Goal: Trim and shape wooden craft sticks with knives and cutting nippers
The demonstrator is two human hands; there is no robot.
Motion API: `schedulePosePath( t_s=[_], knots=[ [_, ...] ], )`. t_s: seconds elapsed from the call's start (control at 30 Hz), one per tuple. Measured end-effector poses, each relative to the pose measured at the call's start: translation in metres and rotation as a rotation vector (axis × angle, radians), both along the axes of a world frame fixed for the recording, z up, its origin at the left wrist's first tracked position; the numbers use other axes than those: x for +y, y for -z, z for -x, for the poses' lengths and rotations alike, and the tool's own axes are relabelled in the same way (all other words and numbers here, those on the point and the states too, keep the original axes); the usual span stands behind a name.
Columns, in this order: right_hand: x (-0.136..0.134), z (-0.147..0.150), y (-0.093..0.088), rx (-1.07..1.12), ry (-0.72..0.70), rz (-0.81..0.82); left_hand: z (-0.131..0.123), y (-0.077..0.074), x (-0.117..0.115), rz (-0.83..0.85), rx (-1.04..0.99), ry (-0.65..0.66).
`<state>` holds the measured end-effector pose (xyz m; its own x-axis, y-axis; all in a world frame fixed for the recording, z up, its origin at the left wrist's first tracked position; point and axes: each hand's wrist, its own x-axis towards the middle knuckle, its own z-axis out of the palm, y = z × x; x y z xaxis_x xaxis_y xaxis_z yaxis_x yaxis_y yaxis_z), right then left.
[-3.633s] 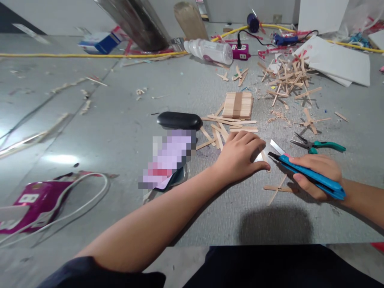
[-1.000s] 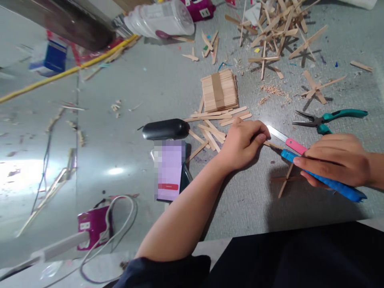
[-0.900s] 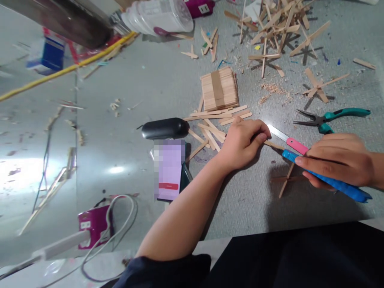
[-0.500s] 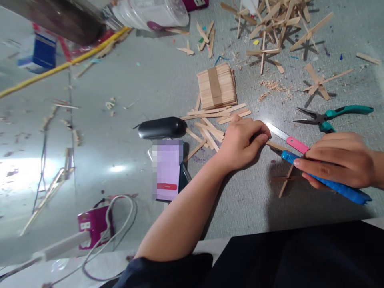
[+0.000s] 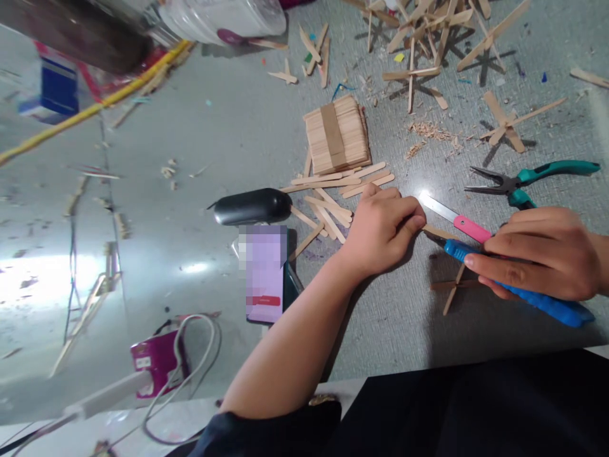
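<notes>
My left hand [image 5: 386, 227] is closed, its thumb and forefinger pinching one end of a wooden craft stick [image 5: 438, 232] low over the table. In my right hand [image 5: 542, 257] is a blue utility knife [image 5: 545, 304], its dark blade lying against the stick just right of my left fingertips. A pink-handled knife [image 5: 471, 228] with a shiny blade sits beside my right fingers; whether they touch its handle I cannot tell. Below the blue knife are crossed craft sticks [image 5: 455, 287], partly in shadow. Green-handled needle-nose pliers [image 5: 509, 184] lie open beyond my right hand.
A banded bundle of craft sticks [image 5: 337, 134] lies beyond my left hand, with loose sticks [image 5: 333, 209] near it. Star-shaped stick assemblies [image 5: 428, 38] crowd the far right. Leftward are a black case [image 5: 254, 206], a phone [image 5: 265, 273] and a purple box [image 5: 159, 362] with a cable.
The view has shifted slightly. Both hands keep the same hold on the stick and the blue knife, with barely any visible movement of the blade.
</notes>
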<state>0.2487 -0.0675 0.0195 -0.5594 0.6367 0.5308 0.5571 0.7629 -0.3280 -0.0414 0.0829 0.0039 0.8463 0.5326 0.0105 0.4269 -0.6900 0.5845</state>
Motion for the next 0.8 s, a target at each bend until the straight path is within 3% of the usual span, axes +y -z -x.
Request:
schedulePosePath(
  t_s=[0.13, 0.2, 0.27, 0.47, 0.8],
  knots=[
    [0.001, 0.002, 0.003, -0.034, -0.086, -0.006, 0.0, 0.0, 0.0, -0.009, -0.01, 0.001],
    [0.001, 0.003, 0.005, 0.066, -0.057, -0.074, 0.001, 0.0, 0.0, -0.015, -0.011, 0.003],
    [0.001, 0.003, 0.006, 0.086, 0.0, -0.015, 0.001, 0.001, 0.0, -0.019, -0.007, 0.006],
    [0.004, -0.003, -0.002, -0.053, -0.081, -0.038, 0.001, 0.002, 0.0, -0.03, -0.028, 0.019],
    [0.007, -0.005, -0.004, -0.057, -0.073, -0.043, -0.001, 0.001, 0.001, -0.015, -0.009, 0.012]
  ],
)
